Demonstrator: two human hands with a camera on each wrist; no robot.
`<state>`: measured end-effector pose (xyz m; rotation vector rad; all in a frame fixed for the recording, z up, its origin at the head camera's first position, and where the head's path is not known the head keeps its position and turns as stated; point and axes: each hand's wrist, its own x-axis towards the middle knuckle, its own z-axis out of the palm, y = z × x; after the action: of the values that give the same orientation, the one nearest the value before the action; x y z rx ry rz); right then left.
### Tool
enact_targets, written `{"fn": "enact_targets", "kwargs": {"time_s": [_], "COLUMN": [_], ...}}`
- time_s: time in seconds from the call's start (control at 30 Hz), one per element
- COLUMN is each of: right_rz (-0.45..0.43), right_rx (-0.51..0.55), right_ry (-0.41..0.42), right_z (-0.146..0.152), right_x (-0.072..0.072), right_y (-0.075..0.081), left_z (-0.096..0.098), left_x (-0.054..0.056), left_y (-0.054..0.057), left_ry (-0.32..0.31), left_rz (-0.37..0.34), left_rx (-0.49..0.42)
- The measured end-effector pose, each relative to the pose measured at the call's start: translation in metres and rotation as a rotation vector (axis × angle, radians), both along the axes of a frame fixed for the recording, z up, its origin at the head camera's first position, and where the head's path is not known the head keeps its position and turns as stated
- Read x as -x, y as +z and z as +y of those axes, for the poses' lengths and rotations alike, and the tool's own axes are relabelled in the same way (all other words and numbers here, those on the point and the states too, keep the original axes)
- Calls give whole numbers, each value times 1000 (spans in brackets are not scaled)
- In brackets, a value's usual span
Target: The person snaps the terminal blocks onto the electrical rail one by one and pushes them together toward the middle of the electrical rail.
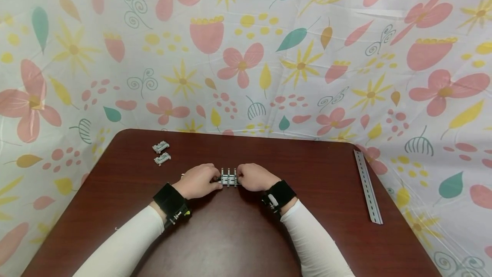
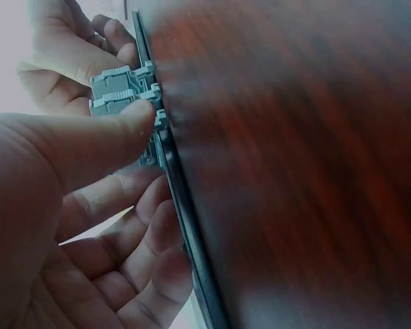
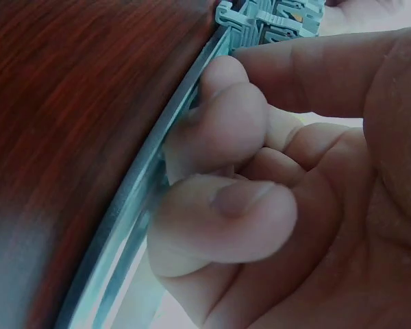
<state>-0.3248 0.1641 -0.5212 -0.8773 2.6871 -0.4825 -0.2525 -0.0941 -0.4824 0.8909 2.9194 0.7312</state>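
Note:
A row of small grey DIN rail terminal blocks point(image 1: 229, 178) sits between both hands near the middle of the table. They are clipped side by side on a narrow metal rail point(image 3: 133, 185), most of which the hands cover in the head view. My left hand point(image 1: 197, 181) pinches the left end of the row; in the left wrist view its thumb point(image 2: 116, 140) presses on one block and its fingers curl behind the rail. From the other side, my right hand point(image 1: 257, 176) grips the rail with curled fingers, and one digit reaches right up to the blocks.
Two loose grey blocks, a farther one point(image 1: 160, 146) and a nearer one point(image 1: 162, 158), lie at the back left of the brown table point(image 1: 215, 243). A slotted metal rail point(image 1: 368, 187) lies along the right edge. A flower-printed cloth point(image 1: 246, 89) hangs behind.

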Motion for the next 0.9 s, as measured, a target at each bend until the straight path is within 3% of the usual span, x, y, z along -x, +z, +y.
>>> {"fn": "enact_targets", "kwargs": {"time_s": [0.13,0.2,0.37,0.43,0.6,0.67,0.77,0.9], "right_rz": [23,40,7,20,76,67,75,45], "right_rx": [20,31,61,74,82,82,87,86], "right_ry": [12,24,13,21,52,45,41,25], "right_z": [-1,-4,-17,-18,-17,-18,-21,-26], "right_x": [1,-4,-29,-30,-17,-17,-21,-36], "right_y": [-6,2,38,36,10,9,12,35], "left_z": [1,1,2,3,7,7,8,7], "left_x": [1,1,1,1,2,2,2,2], "left_y": [-2,-3,-4,-4,-4,-3,-3,-2], "left_ry": [-5,-10,-24,-29,-48,-51,-53,-52], "left_rz": [5,8,15,17,15,14,17,17], "left_rx": [12,12,0,-2,-2,4,7,6]}}
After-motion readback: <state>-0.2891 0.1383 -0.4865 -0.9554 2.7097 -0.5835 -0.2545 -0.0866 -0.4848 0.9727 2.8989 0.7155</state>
